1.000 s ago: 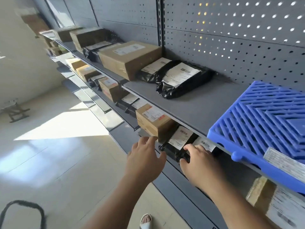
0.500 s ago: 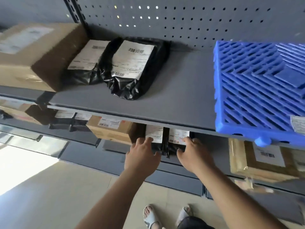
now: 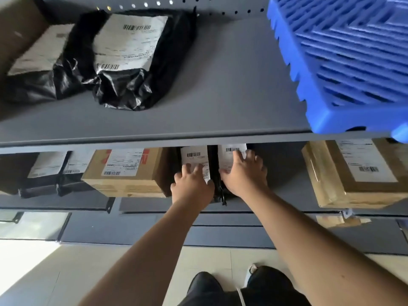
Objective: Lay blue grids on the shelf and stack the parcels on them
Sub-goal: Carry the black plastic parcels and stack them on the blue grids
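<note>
A blue plastic grid (image 3: 342,62) lies on the grey upper shelf (image 3: 220,89) at the right, its corner jutting over the front edge. On the lower shelf, two black bag parcels with white labels sit side by side under the upper shelf's lip. My left hand (image 3: 192,186) rests on top of the left black parcel (image 3: 194,154), fingers spread over its label. My right hand (image 3: 242,173) lies on the right black parcel (image 3: 229,150), fingers over the label, thumb at the gap between the two. The backs of both parcels are hidden.
Two more black bag parcels (image 3: 132,62) lie at the left of the upper shelf. On the lower shelf, a cardboard box (image 3: 130,171) stands just left of my hands and another box (image 3: 357,173) at the right. Lower shelves and tiled floor are below.
The view has swung to face the shelf and closed in. Both hands have gone forward from the lower shelf's edge onto the tops of the two black parcels.
</note>
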### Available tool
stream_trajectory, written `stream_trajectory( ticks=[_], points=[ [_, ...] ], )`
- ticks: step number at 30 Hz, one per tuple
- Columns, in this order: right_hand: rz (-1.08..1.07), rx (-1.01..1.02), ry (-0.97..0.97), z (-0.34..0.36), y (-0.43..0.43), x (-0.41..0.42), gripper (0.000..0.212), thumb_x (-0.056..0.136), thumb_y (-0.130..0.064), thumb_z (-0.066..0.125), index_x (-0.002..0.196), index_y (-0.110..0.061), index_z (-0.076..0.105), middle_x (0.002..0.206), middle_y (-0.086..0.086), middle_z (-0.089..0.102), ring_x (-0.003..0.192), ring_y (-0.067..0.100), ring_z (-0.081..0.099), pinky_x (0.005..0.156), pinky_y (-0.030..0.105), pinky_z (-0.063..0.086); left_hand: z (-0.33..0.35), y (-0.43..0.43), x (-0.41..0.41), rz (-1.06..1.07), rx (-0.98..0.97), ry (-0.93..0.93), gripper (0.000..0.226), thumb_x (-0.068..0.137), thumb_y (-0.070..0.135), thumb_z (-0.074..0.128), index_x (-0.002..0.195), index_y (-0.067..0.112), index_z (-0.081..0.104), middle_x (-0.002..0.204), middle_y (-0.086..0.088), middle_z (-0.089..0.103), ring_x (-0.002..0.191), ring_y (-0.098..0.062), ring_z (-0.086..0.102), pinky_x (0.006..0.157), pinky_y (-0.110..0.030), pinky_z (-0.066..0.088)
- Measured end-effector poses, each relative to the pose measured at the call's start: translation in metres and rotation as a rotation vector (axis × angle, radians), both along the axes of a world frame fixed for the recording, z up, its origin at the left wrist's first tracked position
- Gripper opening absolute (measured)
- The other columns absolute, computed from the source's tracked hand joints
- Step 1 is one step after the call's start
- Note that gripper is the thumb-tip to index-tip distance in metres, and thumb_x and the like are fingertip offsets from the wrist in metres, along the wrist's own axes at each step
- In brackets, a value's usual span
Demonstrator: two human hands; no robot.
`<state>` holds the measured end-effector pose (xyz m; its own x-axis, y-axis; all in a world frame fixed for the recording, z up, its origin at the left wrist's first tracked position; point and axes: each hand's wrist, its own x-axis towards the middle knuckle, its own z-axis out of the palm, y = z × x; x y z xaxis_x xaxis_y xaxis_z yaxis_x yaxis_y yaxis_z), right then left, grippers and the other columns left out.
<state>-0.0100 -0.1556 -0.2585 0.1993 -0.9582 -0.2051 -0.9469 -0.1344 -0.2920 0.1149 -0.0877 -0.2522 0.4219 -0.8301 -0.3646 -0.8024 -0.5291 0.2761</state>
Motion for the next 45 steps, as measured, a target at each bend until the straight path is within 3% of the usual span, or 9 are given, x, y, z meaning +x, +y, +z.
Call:
stream_trajectory(
  ticks=[9,15,22,33,38,45],
  points=[
    [0.000,0.033,-0.009,-0.045,-0.032,0.017,0.074,0.089,-0.063,0.054,0.150,-0.030,0.030,0.157,0.014,0.023,0.135,0.040,0.031,0.105,0.053,0.036,-0.038,-0.027,0.007,0.000,0.004,-0.017,0.070,0.095,0.057,0.050,0.154,0.031,0.022,0.166,-0.006,0.011,0.140,-0.043,0.033,0.107,-0.055,0.036],
    [-0.041,0.114,-0.097,-0.057,-0.039,0.006,0.080,0.085,-0.061,0.058,0.155,-0.042,0.024,0.166,0.004,0.009,0.144,0.038,0.022,0.114,0.053,0.028,-0.049,-0.033,0.005,0.029,-0.007,-0.006,0.084,0.086,0.070,0.053,0.153,0.032,0.019,0.167,-0.005,0.003,0.141,-0.044,0.031,0.106,-0.054,0.038],
    [0.003,0.032,-0.048,-0.065,-0.035,-0.018,0.082,0.081,-0.061,0.064,0.151,-0.043,0.027,0.166,-0.001,0.008,0.142,0.038,0.024,0.109,0.055,0.029,-0.054,-0.038,-0.005,0.066,0.046,-0.055,0.104,0.077,0.071,0.063,0.156,0.037,0.004,0.168,-0.001,-0.009,0.138,-0.039,0.030,0.102,-0.050,0.040],
    [0.056,0.097,0.074,-0.041,-0.004,-0.044,0.074,0.081,-0.054,0.062,0.145,-0.039,0.028,0.159,0.005,0.014,0.122,0.039,0.039,0.096,0.048,0.038,-0.039,-0.006,-0.020,-0.027,0.090,-0.099,0.098,0.077,0.067,0.065,0.153,0.036,0.012,0.164,-0.003,0.007,0.135,-0.043,0.034,0.101,-0.052,0.041],
    [0.049,0.157,0.109,-0.009,0.013,-0.055,0.073,0.080,-0.058,0.058,0.145,-0.040,0.031,0.158,0.006,0.023,0.126,0.040,0.039,0.097,0.050,0.038,-0.008,0.015,-0.033,-0.029,0.102,-0.058,0.091,0.077,0.065,0.064,0.153,0.037,0.021,0.161,-0.003,0.016,0.135,-0.042,0.037,0.101,-0.053,0.040],
    [0.023,0.186,0.071,0.037,0.040,-0.070,0.076,0.082,-0.060,0.057,0.150,-0.040,0.028,0.160,0.005,0.020,0.132,0.041,0.037,0.102,0.053,0.037,0.034,0.046,-0.045,-0.003,0.094,-0.040,0.092,0.077,0.068,0.061,0.154,0.037,0.020,0.162,-0.001,0.018,0.138,-0.041,0.036,0.103,-0.056,0.042]
  ],
)
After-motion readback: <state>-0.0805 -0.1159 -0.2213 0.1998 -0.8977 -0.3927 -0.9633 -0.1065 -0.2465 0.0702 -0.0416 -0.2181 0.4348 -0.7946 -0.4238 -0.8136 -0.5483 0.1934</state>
